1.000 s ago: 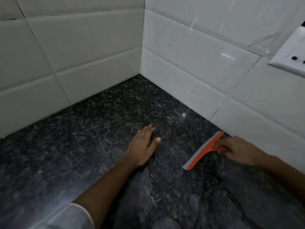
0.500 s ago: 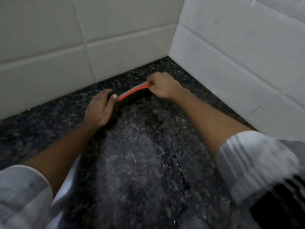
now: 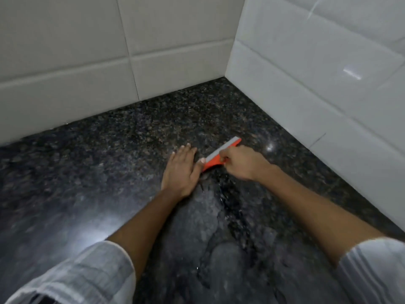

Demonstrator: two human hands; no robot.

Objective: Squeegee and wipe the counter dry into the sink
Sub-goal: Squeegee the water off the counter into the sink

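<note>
Two white glossy tiled walls [image 3: 175, 69] corner my speckled black granite bench [image 3: 87, 172]; left hand [image 3: 183, 170] flat, fingers straight; right hand [image 3: 243, 163] grips the orange grey-bladed squeegee [image 3: 221, 154] mid-bench.

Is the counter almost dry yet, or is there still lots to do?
Not dry yet. Done: hard to tell; no stretch looks clearly dry. In hand: the right hand grips the orange squeegee on the counter, and the left hand lies flat beside it. Left: water streaks shine near the hands, and no sink shows.
</note>
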